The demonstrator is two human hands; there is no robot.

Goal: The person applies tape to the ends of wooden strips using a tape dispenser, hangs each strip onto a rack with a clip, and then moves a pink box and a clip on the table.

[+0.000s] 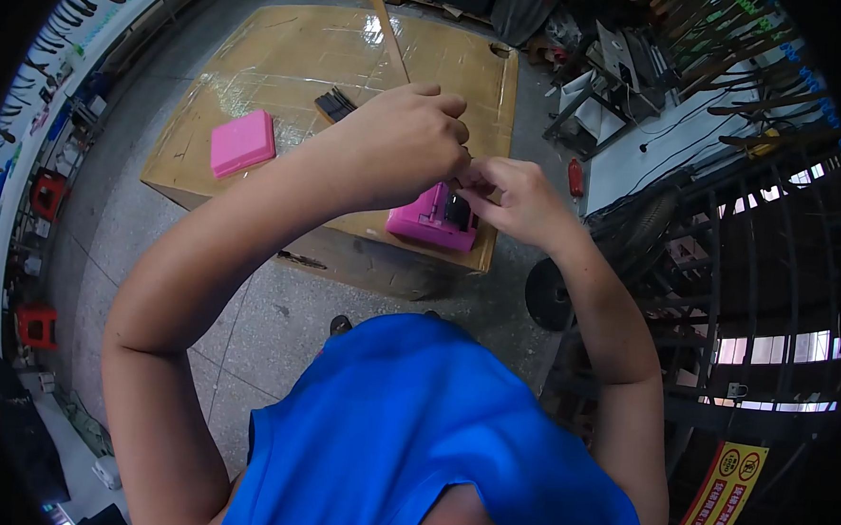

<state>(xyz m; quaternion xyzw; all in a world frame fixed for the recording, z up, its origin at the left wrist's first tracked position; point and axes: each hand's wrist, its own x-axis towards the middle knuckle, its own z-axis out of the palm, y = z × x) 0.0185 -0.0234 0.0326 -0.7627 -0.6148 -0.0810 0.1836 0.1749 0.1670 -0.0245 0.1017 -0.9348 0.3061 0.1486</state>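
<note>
Both hands, left (410, 138) and right (508, 196), pinch something small, unclear, just above the pink box (432, 220) at the carton's (289, 56) near right edge.

Whatever the left hand (417, 139) and right hand (510, 196) pinch between them stays hidden by the fingers; they also cover part of the pink box (427, 220)
</note>
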